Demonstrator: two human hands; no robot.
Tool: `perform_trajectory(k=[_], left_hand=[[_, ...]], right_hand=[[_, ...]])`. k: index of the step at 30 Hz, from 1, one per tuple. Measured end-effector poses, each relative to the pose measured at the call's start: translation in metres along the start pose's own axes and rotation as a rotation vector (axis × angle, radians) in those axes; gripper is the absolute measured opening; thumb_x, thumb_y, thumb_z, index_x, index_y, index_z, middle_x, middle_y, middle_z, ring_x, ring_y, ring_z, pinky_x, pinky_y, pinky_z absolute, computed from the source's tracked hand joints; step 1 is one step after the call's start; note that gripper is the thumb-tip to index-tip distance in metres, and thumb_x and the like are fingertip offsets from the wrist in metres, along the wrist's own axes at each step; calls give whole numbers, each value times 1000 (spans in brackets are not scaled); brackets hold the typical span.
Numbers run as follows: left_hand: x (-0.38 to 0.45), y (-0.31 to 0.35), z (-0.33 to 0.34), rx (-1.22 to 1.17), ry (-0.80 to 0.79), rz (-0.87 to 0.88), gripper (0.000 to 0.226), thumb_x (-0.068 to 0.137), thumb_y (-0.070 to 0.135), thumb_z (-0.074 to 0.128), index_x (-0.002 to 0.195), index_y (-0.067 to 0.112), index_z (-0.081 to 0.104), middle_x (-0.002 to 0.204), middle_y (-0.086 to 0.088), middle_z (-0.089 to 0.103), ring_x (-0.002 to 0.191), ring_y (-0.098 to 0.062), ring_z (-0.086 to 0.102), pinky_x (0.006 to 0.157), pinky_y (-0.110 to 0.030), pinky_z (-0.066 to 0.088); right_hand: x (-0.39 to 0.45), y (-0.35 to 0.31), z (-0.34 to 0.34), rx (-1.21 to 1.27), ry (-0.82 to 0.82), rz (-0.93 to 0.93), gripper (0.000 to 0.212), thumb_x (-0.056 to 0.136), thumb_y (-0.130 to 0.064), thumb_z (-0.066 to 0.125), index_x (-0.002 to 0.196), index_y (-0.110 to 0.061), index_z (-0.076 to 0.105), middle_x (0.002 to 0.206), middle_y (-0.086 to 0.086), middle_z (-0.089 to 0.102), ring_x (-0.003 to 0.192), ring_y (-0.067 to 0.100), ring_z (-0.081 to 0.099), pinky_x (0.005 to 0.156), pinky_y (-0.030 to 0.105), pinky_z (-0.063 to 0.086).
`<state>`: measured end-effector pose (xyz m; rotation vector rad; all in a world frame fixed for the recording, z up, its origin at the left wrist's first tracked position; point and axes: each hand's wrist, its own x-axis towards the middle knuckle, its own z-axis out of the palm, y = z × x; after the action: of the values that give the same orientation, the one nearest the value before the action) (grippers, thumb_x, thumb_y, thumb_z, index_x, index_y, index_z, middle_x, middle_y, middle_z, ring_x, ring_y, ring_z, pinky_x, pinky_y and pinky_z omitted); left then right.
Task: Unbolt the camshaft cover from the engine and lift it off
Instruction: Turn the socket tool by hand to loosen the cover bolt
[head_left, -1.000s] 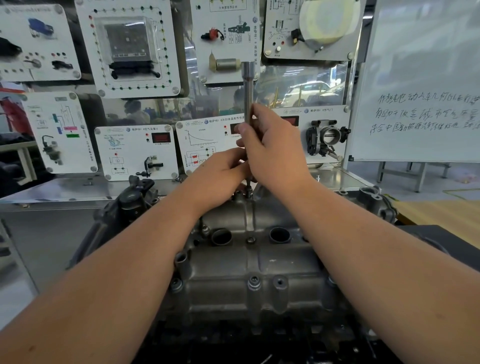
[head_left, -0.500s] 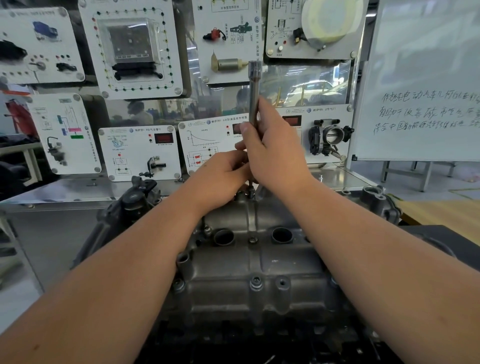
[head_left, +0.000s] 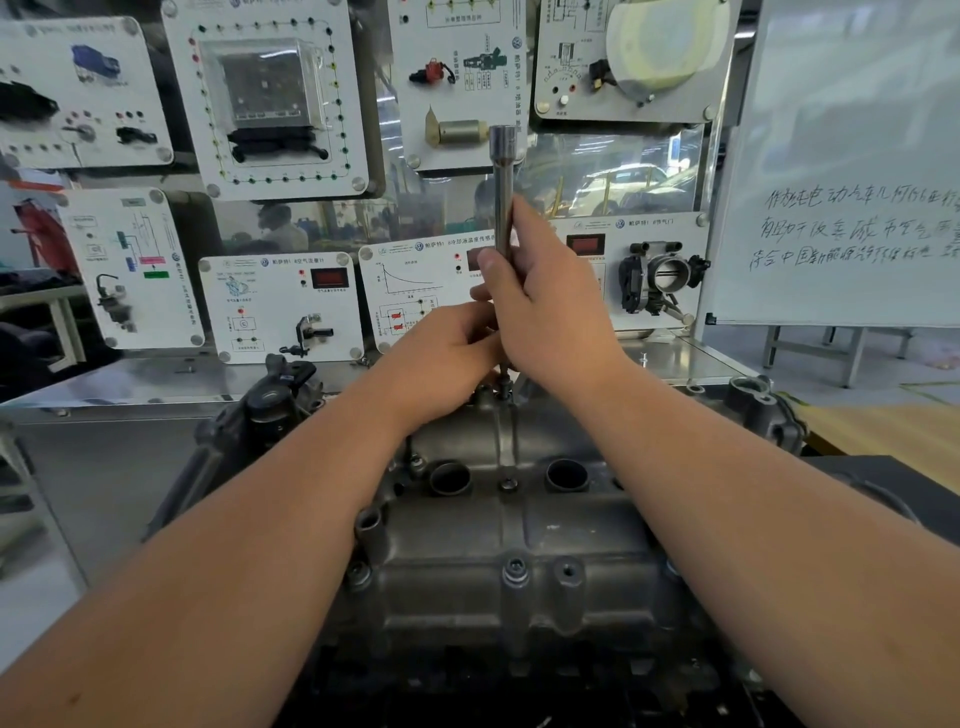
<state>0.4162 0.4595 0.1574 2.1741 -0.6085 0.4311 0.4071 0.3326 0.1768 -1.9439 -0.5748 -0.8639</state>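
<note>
1. The rod (head_left: 503, 192) has barely moved; both hands stay on it.
2. Right hand (head_left: 550, 306) grips its shaft; left hand (head_left: 441, 358) pinches near its tip.
3. The cover (head_left: 509, 530) sits on the engine.

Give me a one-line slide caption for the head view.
Both hands, right hand and left hand, steady an upright socket extension on a far-edge camshaft cover bolt.

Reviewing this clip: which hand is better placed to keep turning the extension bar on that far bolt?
Probably the right hand: it grips the upright extension bar along its shaft. The left hand sits low at the bar's foot by the bolt on the camshaft cover, seemingly steadying it.
</note>
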Motion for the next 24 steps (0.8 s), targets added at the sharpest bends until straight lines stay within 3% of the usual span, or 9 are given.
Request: perform_trajectory(k=[3,6,10,13,16,19,22,24], left_hand=[[0,3,-2,30,5,-6,23,80,40,53,91,28,69,84,-5,76,83,-31,72,82,-57,56],[0,1,-3,24,-7,3,18,78,41,56,90,35,67,83,3,76,80,-22,74,84,-55,57],[0,1,-1,-12,-20,-3,48,70,53,57,101,18,70,92,-11,75,88,-37,71,84,-60,57],[-1,2,1,-36,-31,-13,40,68,60,49,94,38,69,89,-6,76,86,-33,72,82,-60,57],[0,1,0,-38,-32,-13,27,75,57,51,94,46,66,91,-5,77,86,-33,73,81,-60,57],[0,1,-2,-32,-19,-2,27,79,51,57,98,38,71,93,-3,77,86,-32,74,83,-59,58],[1,0,-2,-20,-13,-21,51,73,50,59,107,14,70,93,-7,77,89,-34,73,85,-58,58],[2,-2,-1,-27,-20,-31,52,72,52,57,105,14,71,93,-5,77,88,-32,74,85,-58,58]], right_hand=[[-1,0,0,21,-8,-10,50,105,-23,48,153,-22,35,105,4,73,94,19,70,87,42,56],[-2,0,-1,17,30,-44,51,101,-24,58,149,-21,43,108,-3,71,92,10,67,86,30,54],[-1,0,-2,-34,58,-56,38,102,-22,55,140,-16,54,104,0,72,90,16,66,80,28,51],[-1,1,0,-15,31,-40,32,104,-19,50,135,-14,53,103,0,73,92,19,69,82,35,55],[-2,0,0,46,48,-13,47,103,-21,53,149,-22,41,106,0,74,94,16,70,86,39,57],[-4,0,-1,55,96,-33,57,99,-25,62,151,-24,39,111,-4,73,91,8,69,86,33,56],[-4,0,-2,-11,106,-83,43,100,-21,60,142,-19,52,107,-3,71,85,11,68,82,33,55],[-2,0,-2,-29,79,-83,37,102,-20,55,138,-14,53,107,1,71,90,17,69,83,36,54]])
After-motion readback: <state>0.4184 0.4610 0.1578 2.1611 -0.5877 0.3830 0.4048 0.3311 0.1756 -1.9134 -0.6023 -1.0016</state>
